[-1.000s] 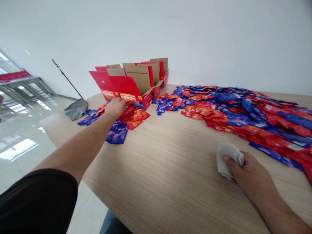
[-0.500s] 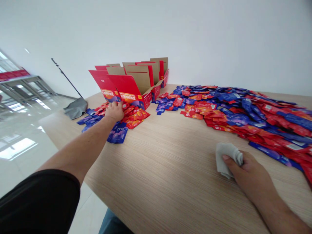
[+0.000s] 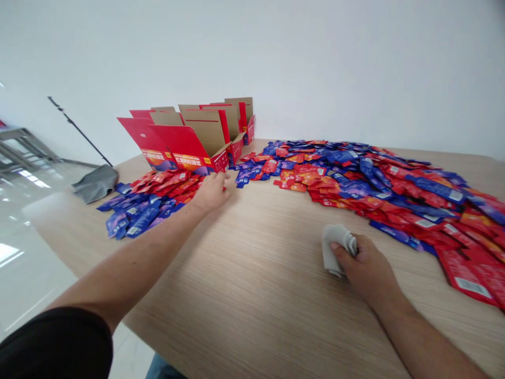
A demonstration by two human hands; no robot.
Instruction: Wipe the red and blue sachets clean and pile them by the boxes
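Note:
My left hand (image 3: 213, 192) reaches over the wooden table (image 3: 260, 263) with its fingers apart and nothing visible in them, at the right edge of a smaller pile of red and blue sachets (image 3: 145, 210). Just behind it stand open red cartons (image 3: 181, 145) with raised flaps. Near the table's middle right, my right hand (image 3: 365, 266) grips a folded grey-white cloth (image 3: 335, 247) between thumb and fingers. Beyond that hand spreads a large heap of red and blue sachets (image 3: 366, 179).
A grey cloth-like item (image 3: 96, 183) lies at the table's far left corner, near a thin black pole (image 3: 81, 131). A white wall (image 3: 315, 68) rises behind the table. Shiny floor tiles (image 3: 23, 273) show at the left.
My left hand has moved right, off the smaller pile's middle, and its fingers have spread. More blue sachets show there. The view has shifted right; my right hand still holds the cloth.

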